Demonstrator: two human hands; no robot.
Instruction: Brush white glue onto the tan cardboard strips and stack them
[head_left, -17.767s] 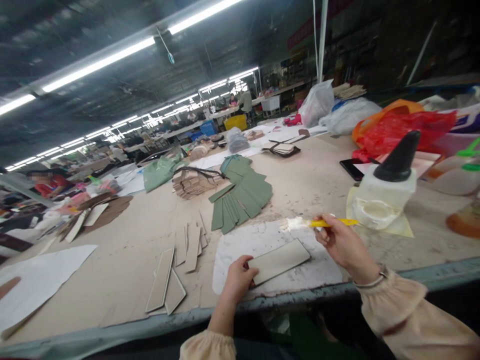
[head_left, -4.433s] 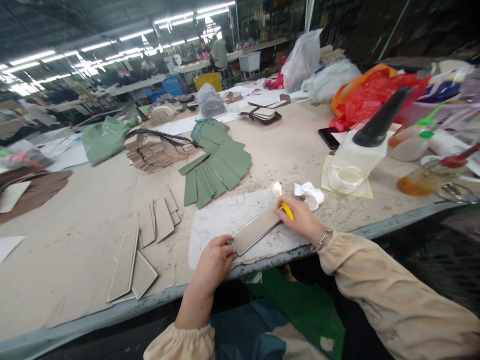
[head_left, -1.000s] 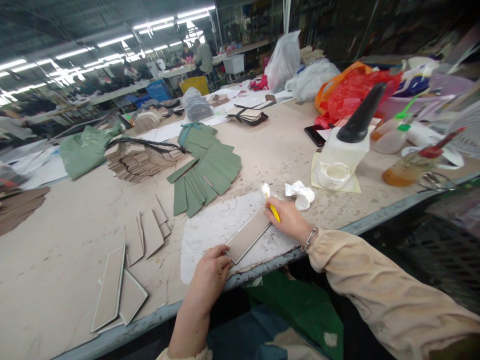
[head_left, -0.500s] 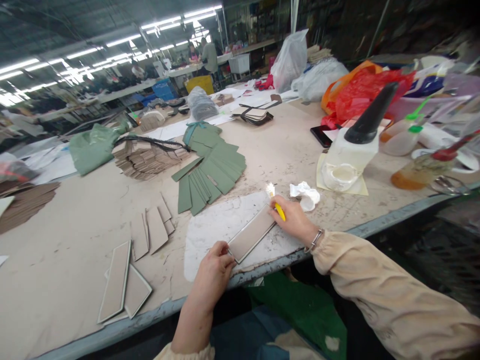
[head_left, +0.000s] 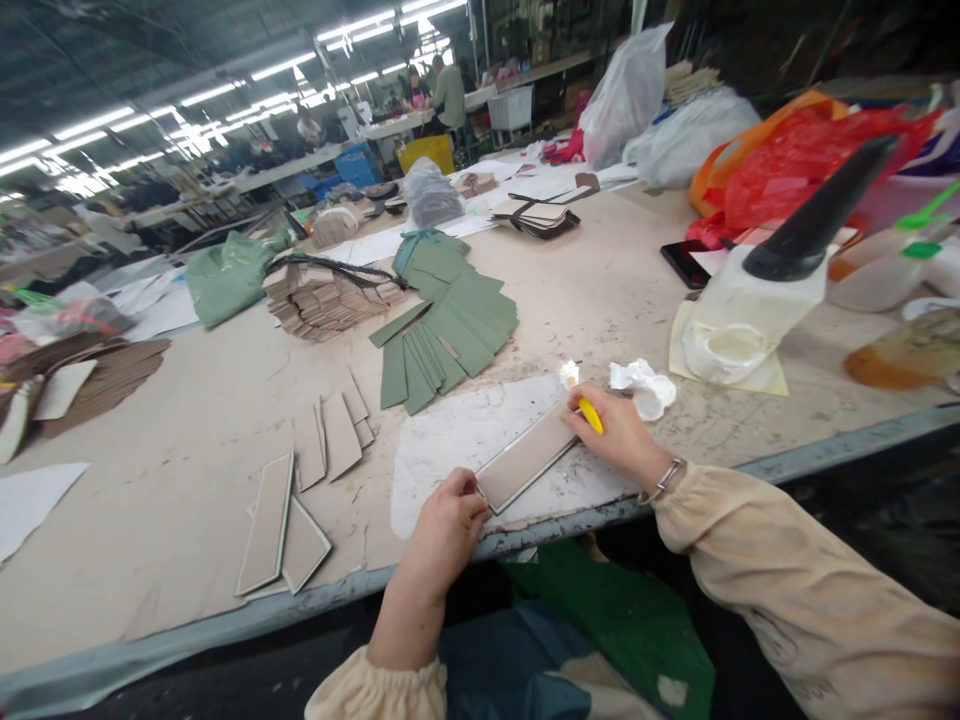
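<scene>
My left hand [head_left: 448, 525] pinches the lower left corner of a long beige panel [head_left: 527, 460] with a pale green rim, lying on a white sheet [head_left: 439, 450]. In my right hand [head_left: 619, 432] is a small brush with a yellow handle [head_left: 591, 415]; its white tip points away from me, past the panel's far end. My right fingers are close over that end, and whether they touch it I cannot tell. Crumpled white tissue [head_left: 643, 388] lies just beyond that hand. Left of the sheet rest rimmed panels [head_left: 265, 525] and plain beige pieces [head_left: 341, 435].
Green strips [head_left: 454, 335] fan out behind the sheet, beside a tied beige bundle [head_left: 322, 300]. A white bottle with a black nozzle [head_left: 776, 290] stands at right, near a phone [head_left: 684, 263] and a red bag [head_left: 787, 170]. The table's front edge [head_left: 360, 590] runs close below my hands.
The camera has turned left, so everything sits further right in view. My hands keep nearly the same hold on the panel and the brush.
</scene>
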